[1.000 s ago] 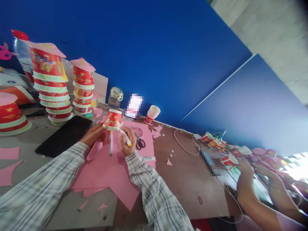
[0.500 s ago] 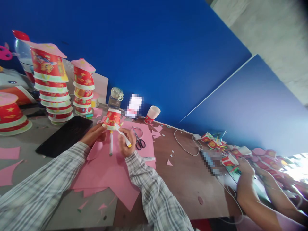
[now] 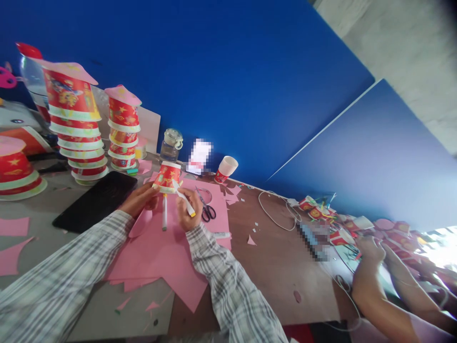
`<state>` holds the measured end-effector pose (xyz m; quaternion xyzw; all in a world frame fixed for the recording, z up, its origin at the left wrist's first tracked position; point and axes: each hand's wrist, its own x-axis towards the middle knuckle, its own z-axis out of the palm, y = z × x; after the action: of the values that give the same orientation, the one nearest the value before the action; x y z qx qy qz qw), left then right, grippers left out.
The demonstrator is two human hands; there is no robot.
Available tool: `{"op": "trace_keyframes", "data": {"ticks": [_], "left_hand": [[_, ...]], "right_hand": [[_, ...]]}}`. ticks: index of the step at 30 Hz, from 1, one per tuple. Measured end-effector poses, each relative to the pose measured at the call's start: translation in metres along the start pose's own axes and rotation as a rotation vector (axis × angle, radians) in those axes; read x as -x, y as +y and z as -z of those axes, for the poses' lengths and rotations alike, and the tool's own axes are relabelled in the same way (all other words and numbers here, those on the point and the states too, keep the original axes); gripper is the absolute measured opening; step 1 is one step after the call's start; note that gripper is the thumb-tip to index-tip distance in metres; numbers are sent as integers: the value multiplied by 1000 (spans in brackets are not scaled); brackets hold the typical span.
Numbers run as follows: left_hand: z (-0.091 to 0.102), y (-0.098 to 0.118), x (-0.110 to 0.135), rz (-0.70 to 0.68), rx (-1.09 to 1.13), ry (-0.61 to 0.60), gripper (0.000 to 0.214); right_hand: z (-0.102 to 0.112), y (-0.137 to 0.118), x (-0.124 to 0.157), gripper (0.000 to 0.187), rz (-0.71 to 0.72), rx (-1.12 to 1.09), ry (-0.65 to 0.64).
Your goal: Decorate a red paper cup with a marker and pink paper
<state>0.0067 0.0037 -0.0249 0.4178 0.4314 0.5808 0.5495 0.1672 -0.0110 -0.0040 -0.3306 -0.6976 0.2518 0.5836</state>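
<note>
A red paper cup (image 3: 166, 177) with a gold star is gripped by my left hand (image 3: 143, 199), its fingers round the cup's left side. The cup is upside down, its wide rim low. My right hand (image 3: 190, 212) is closed round a white marker (image 3: 186, 202) with a yellow end. The marker's upper end meets the cup's lower right side. Below the cup a second white marker (image 3: 164, 213) lies on pink paper (image 3: 153, 257). Black-handled scissors (image 3: 208, 212) rest just right of my right hand.
Cup towers with pink paper tops (image 3: 79, 131) stand at the left, near a black tablet (image 3: 94, 202). A glass jar (image 3: 171, 144), a lit phone (image 3: 199, 156) and a white-red cup (image 3: 226, 169) line the blue partition (image 3: 228, 85). Another person's arms (image 3: 371, 286) work at the right.
My hands, the cup and the marker have barely shifted. At the right, the other person's hands have moved slightly away from the cup there.
</note>
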Motion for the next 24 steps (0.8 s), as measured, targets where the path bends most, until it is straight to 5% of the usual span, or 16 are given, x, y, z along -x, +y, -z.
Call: {"op": "trace_keyframes", "data": {"ticks": [24], "left_hand": [[1, 0, 0, 17, -15, 24, 40]], "right_hand": [[0, 3, 1, 25, -17, 23, -14]]}}
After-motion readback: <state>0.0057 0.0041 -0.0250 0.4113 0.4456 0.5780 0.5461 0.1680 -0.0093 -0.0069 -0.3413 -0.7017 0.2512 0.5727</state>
